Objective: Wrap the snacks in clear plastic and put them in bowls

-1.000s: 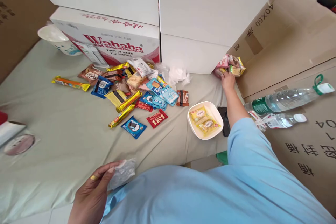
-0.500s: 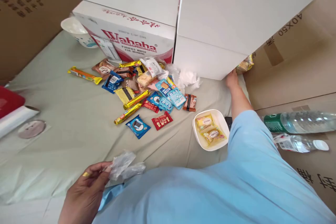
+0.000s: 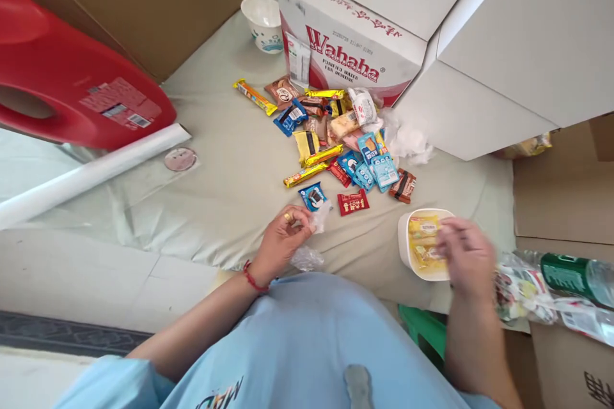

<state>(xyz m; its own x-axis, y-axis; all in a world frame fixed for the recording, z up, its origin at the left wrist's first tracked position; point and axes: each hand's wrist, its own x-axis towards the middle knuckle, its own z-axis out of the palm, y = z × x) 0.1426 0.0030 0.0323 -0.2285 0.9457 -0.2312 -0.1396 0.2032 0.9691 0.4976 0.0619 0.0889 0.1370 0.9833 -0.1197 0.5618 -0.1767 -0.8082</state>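
Note:
My left hand (image 3: 286, 234) pinches a crumpled clear plastic bag (image 3: 322, 216) between thumb and fingers, just in front of a blue snack packet (image 3: 313, 195). My right hand (image 3: 464, 252), smeared by motion, is over the right side of a white square bowl (image 3: 403, 244). Yellow snack packets (image 3: 422, 227) lie inside that bowl. Whether those fingers hold anything is not visible. A red snack packet (image 3: 354, 202) lies between the two hands. Beyond it spreads a pile of wrapped snacks, with light-blue packets (image 3: 385, 171), yellow bars (image 3: 306, 174) and a brown packet (image 3: 403, 186).
A Wahaha water carton (image 3: 345, 54) and white boxes (image 3: 499, 45) stand behind the snacks. To the left are a red jug (image 3: 77, 77), a white roll (image 3: 96, 172) and a paper bowl (image 3: 263, 22). Plastic bottles (image 3: 568, 275) lie at the right.
My right hand has come back from beside the white box to the white bowl. My left hand has moved forward toward the snacks, still pinching the plastic bag. The view has turned left.

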